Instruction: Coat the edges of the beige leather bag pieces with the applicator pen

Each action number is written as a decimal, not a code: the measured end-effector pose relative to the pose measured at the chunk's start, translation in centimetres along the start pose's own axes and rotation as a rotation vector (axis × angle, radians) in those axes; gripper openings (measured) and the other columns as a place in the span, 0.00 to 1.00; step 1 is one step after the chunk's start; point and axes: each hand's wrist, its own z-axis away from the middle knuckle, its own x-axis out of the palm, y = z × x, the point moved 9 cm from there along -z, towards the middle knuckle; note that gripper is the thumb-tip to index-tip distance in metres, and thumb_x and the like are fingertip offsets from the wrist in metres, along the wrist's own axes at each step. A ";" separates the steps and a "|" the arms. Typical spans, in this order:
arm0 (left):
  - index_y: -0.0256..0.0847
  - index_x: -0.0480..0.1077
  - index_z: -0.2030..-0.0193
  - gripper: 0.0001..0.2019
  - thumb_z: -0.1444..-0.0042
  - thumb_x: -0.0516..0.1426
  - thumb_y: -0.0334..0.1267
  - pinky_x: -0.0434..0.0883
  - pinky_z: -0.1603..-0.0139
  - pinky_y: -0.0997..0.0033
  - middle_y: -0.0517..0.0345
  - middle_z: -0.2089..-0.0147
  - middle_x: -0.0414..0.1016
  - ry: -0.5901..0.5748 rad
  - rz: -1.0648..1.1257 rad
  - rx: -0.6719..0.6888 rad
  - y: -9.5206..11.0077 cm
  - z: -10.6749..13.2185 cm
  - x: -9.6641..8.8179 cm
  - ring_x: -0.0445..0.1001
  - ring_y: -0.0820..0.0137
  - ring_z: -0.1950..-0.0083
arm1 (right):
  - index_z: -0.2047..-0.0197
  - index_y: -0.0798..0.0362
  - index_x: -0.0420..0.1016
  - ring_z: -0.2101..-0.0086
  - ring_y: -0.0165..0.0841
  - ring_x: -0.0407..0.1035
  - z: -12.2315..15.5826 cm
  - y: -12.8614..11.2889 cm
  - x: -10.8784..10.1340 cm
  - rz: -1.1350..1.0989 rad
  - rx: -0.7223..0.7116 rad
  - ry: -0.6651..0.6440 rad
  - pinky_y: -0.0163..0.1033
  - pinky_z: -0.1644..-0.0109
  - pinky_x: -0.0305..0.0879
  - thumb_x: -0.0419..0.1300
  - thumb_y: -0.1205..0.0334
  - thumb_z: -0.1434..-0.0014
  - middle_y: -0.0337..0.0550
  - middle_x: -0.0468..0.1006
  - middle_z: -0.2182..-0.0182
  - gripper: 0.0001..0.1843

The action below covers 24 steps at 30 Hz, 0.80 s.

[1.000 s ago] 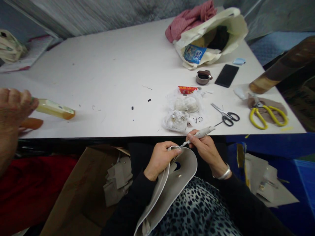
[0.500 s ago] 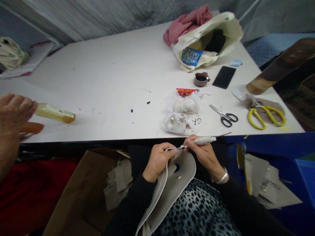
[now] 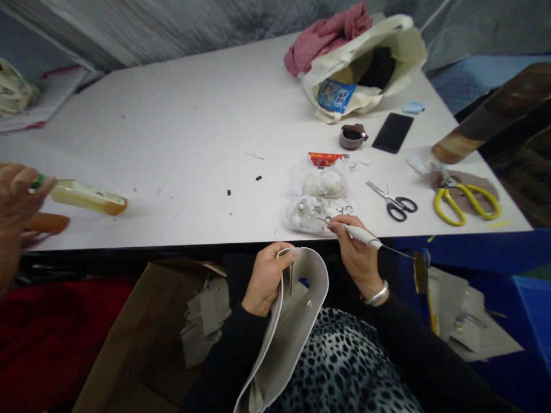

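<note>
My left hand [image 3: 266,276] pinches the upper edge of a folded light grey, leather-like bag piece [image 3: 297,327], which hangs over my lap and carries a small gold stud. In my right hand [image 3: 360,258] is a thin pointed tool [image 3: 361,235] with a white handle; a slim metal rod sticks out behind it. The tool's tip lies over a clear plastic bag [image 3: 307,212] of white fluffy material at the table's front edge, apart from the grey piece. Whether the tip touches that material I cannot tell.
Scissors [image 3: 394,203], yellow-handled pliers [image 3: 467,201], a phone [image 3: 392,133] and a cream tote bag [image 3: 314,86] lie on the white table [image 3: 181,132]. At left another person's hand [image 3: 17,195] holds a bottle [image 3: 90,196]. Below are a cardboard box [image 3: 124,338] and grey pieces [image 3: 469,310].
My right hand has moved the tool up and away from the grey piece's edge to the plastic bag. My left hand and the piece have shifted slightly left.
</note>
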 end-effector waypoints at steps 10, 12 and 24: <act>0.36 0.76 0.68 0.17 0.62 0.74 0.42 0.67 0.70 0.74 0.61 0.74 0.74 -0.027 0.121 -0.072 -0.5 -0.3 -0.4 0.69 0.75 0.74 | 0.55 0.50 0.79 0.58 0.40 0.76 0.1 -1.8 1.5 0.241 -0.222 -0.117 0.46 0.50 0.71 0.60 0.57 0.27 0.46 0.83 0.60 0.08; 0.36 0.77 0.68 0.18 0.62 0.75 0.42 0.67 0.70 0.73 0.60 0.74 0.75 -0.049 0.125 -0.087 -0.6 -0.4 -0.5 0.70 0.74 0.74 | 0.54 0.49 0.79 0.59 0.41 0.75 0.2 -2.1 1.9 0.316 -0.265 -0.155 0.46 0.52 0.70 0.60 0.57 0.27 0.47 0.83 0.60 0.08; 0.35 0.78 0.69 0.18 0.62 0.76 0.42 0.66 0.70 0.74 0.59 0.74 0.75 -0.163 0.099 -0.103 -0.7 -0.3 -0.1 0.70 0.74 0.74 | 0.60 0.50 0.79 0.69 0.35 0.74 0.2 0.6 1.2 -0.204 0.153 -0.155 0.41 0.61 0.71 0.62 0.48 0.30 0.39 0.78 0.71 0.15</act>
